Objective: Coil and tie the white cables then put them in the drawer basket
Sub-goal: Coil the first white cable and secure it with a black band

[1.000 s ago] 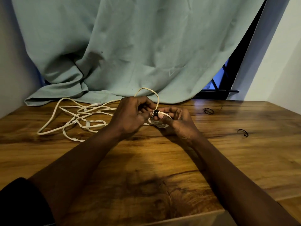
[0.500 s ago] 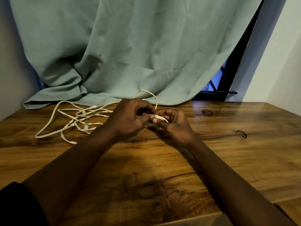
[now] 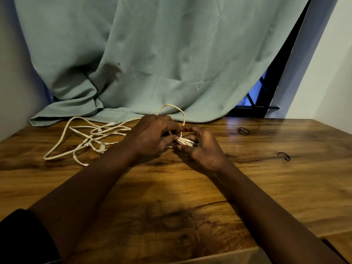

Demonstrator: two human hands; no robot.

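Since 1.0 s ago: both hands have closed in tighter over the coil. The black tie seen on top of it then no longer shows. The tangle on the left and the two bands on the right lie as before.

Head view.

Grip:
- Left hand (image 3: pixel 152 138): fingers curled, thumb and fingertips pinching the left end of the coiled bundle (image 3: pixel 185 142).
- Right hand (image 3: pixel 202 149): palm turned inward, fingers curled round the bundle's right side.
- Both hands are grasping the bundle; neither is slack.

Position of the bundle:
- It sits between the two hands, low over the wooden table (image 3: pixel 171 197), towards the back of the tabletop.
- Several white strands lie side by side where they show between the fingers.
- One free loop (image 3: pixel 171 105) of cable rises behind the hands against the green curtain (image 3: pixel 152 54) and comes back down into the grip.
- The fingers cover the bundle's middle, so I cannot tell whether a tie is round it now.

Other items:
- Loose white cables (image 3: pixel 91 136) lie tangled on the table to the left of the left hand. Strands run from the tangle towards that hand.
- First black band (image 3: pixel 243 131) lies flat on the table to the right of the hands, near the back edge.
- Second black band (image 3: pixel 283 156) lies farther right and nearer the camera. Both bands are well apart from the hands.
- A black sleeve (image 3: pixel 22 237) shows at the lower left, on the left arm.
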